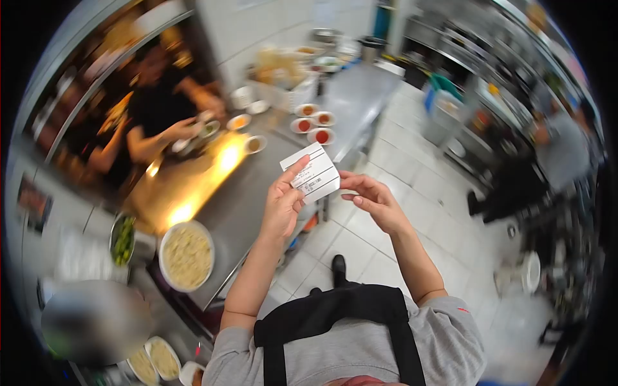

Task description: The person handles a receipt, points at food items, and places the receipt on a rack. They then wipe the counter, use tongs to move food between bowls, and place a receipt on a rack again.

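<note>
My left hand [283,206] holds up a small white printed paper slip [311,172] by its lower left corner, thumb on its face. My right hand [373,199] is beside it, fingers slightly curled, fingertips close to the slip's right edge; whether they touch it I cannot tell. Both hands are raised over the edge of a steel counter [244,199] and the tiled floor. I wear a grey top with black apron straps.
On the counter stand a bowl of pale food [187,256], a tub of greens [122,239] and several small sauce dishes [313,122]. A person in black [158,116] handles dishes across the counter. Another person [560,148] stands at the far right. White tiled floor [418,167] runs between.
</note>
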Demonstrator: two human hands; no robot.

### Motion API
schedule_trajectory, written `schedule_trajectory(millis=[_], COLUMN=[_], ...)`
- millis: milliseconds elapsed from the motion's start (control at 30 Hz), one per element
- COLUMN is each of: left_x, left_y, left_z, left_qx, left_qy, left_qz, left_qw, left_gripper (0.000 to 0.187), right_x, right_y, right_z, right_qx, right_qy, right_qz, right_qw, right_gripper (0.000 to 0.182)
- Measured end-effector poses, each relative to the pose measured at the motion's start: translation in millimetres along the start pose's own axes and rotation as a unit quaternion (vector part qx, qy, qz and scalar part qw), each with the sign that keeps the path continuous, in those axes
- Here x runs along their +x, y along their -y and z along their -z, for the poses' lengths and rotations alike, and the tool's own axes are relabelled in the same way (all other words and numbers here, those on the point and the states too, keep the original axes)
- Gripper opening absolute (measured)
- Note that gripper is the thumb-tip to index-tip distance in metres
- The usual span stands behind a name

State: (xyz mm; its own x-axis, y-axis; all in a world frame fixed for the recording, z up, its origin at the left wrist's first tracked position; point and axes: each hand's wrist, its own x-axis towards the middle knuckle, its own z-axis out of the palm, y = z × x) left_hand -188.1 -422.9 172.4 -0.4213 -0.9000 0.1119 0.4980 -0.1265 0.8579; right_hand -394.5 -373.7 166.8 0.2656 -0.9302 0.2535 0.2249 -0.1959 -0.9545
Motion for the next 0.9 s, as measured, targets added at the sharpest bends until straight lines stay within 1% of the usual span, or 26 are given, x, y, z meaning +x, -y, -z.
schedule_trajectory(millis=[33, 67, 100, 167, 200, 267, 333, 367, 400, 433, 500, 533, 567, 633, 667, 700, 733, 767, 800, 833, 900], left_x=[9, 15, 22, 37, 42, 42, 37, 33, 28, 23, 18, 18, 17, 12, 12, 12, 13, 11, 8, 3, -9], left_y=[17, 38, 60, 109, 133, 178, 230, 255, 281, 297, 341, 360, 376, 408, 426, 445, 464, 479, 496, 513, 550], left_z=[-21, -48, -76, -121, -151, -209, -273, -304, -333, -351, -403, -425, -446, -485, -501, -518, -539, -562, -586, -609, -665], left_qx=[-0.005, -0.041, -0.078, -0.082, -0.085, -0.096, -0.090, -0.084, -0.088, -0.093, -0.066, -0.068, -0.068, 0.056, 0.054, 0.101, 0.150, 0.148, 0.158, 0.168, 0.175], left_qy=[0.043, 0.039, 0.043, 0.098, 0.154, 0.194, 0.259, 0.286, 0.312, 0.335, 0.355, 0.369, 0.381, 0.458, 0.466, 0.504, 0.539, 0.546, 0.568, 0.590, 0.615], left_qz=[0.024, 0.023, 0.029, 0.045, 0.080, 0.110, 0.157, 0.176, 0.216, 0.232, 0.244, 0.279, 0.287, 0.265, 0.271, 0.273, 0.272, 0.276, 0.297, 0.318, 0.311], left_qw=[0.999, 0.998, 0.996, 0.991, 0.981, 0.970, 0.949, 0.938, 0.921, 0.908, 0.900, 0.884, 0.876, 0.847, 0.840, 0.813, 0.783, 0.778, 0.751, 0.723, 0.703], left_gripper=[0.063, 0.063, 0.063, 0.063, 0.063, 0.061, 0.061, 0.061, 0.060, 0.060, 0.057, 0.055, 0.055, 0.048, 0.048, 0.044, 0.040, 0.040, 0.035, 0.029, 0.027], right_x=[-23, -47, -72, -122, -149, -206, -265, -295, -324, -346, -407, -436, -461, -506, -523, -543, -563, -584, -608, -632, -679], right_y=[6, 9, 15, 24, 34, 44, 50, 52, 56, 61, 75, 78, 84, 93, 95, 100, 106, 112, 116, 120, 129], right_z=[17, 36, 52, 86, 100, 128, 162, 179, 195, 199, 224, 234, 241, 254, 261, 270, 280, 291, 305, 318, 346], right_qx=[0.019, 0.010, 0.017, 0.065, 0.096, 0.078, 0.047, 0.045, 0.047, 0.039, 0.003, -0.033, -0.033, -0.072, -0.113, -0.114, -0.161, -0.208, -0.230, -0.228, -0.254], right_qy=[-0.032, -0.068, -0.107, -0.187, -0.218, -0.281, -0.341, -0.380, -0.415, -0.441, -0.513, -0.533, -0.547, -0.565, -0.582, -0.591, -0.604, -0.616, -0.622, -0.629, -0.668], right_qz=[0.009, 0.012, 0.031, 0.061, 0.081, 0.084, 0.097, 0.074, 0.047, 0.055, -0.016, -0.015, -0.011, -0.052, -0.039, -0.039, -0.049, -0.060, -0.087, -0.089, -0.068], right_qw=[0.999, 0.998, 0.994, 0.978, 0.968, 0.953, 0.934, 0.921, 0.908, 0.895, 0.858, 0.845, 0.836, 0.820, 0.804, 0.798, 0.779, 0.757, 0.743, 0.738, 0.696], right_gripper=[0.029, 0.031, 0.027, 0.017, 0.010, 0.016, 0.020, 0.024, 0.029, 0.029, 0.027, 0.024, 0.024, 0.022, 0.022, 0.022, 0.022, 0.022, 0.021, 0.021, 0.021])
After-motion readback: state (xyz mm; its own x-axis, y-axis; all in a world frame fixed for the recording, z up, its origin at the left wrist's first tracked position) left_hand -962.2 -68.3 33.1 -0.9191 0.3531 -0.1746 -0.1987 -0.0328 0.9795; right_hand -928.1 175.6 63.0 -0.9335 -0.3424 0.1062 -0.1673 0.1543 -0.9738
